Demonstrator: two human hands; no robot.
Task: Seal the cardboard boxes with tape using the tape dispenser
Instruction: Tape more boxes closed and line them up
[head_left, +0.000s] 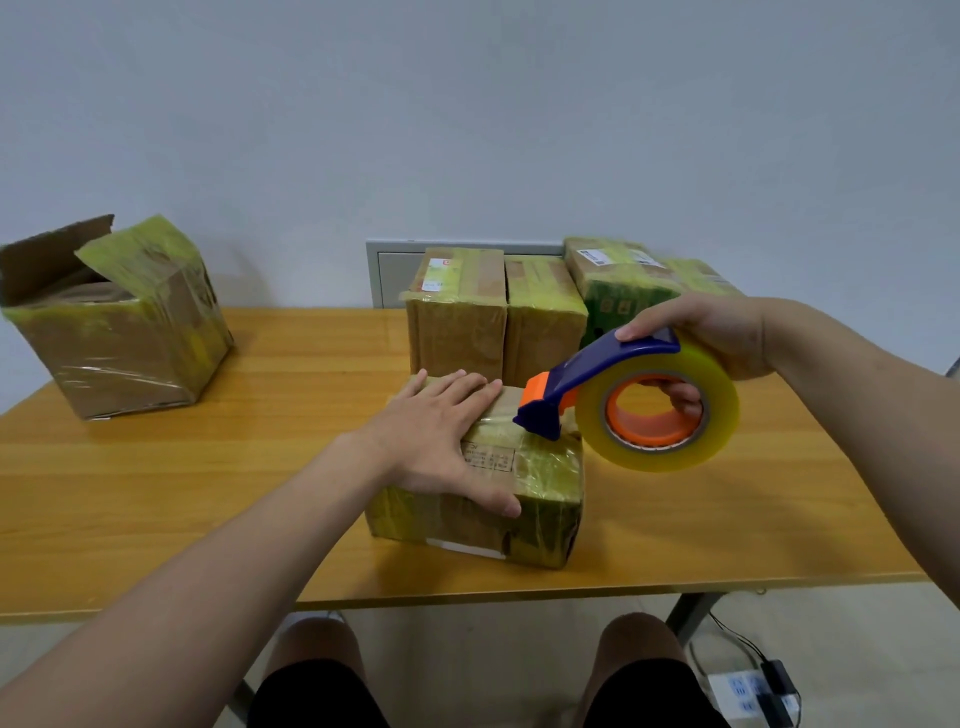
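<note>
Small cardboard box (519, 499) at frame ctr, on wooden table (208, 493), wrapped in yellowish tape, printed label on top. Pressed flat on its top: left hand (441, 431), fingers straight & slightly spread, pointing toward upper right, thumb draped over near edge.

Just right of ctr, tape dispenser (597, 379), gripped by right hand (711, 338): one digit laid along top of blue arm, others curled through orange core of tape roll (660, 460). Long axis of dispenser running from roll at right down to blue/orange cutter head at left. Nose pointing left & slightly down, touching box top near its far right corner, just beside left fingertips. Roll standing on edge, open face toward cam, hanging past right side of box, above table. Hands near each other but apart.

Open box (119, 343) at upper left of table, flaps up. Two taped boxes (457, 322) side by side behind ctr box, at table's far edge. Green-printed box (618, 291) w/ white label to their right, partly hidden by right hand. Grey wall panel (395, 265) behind them. Knees & black shorts at bottom of frame. Power strip (743, 691) w/ cables on floor, lower right.
</note>
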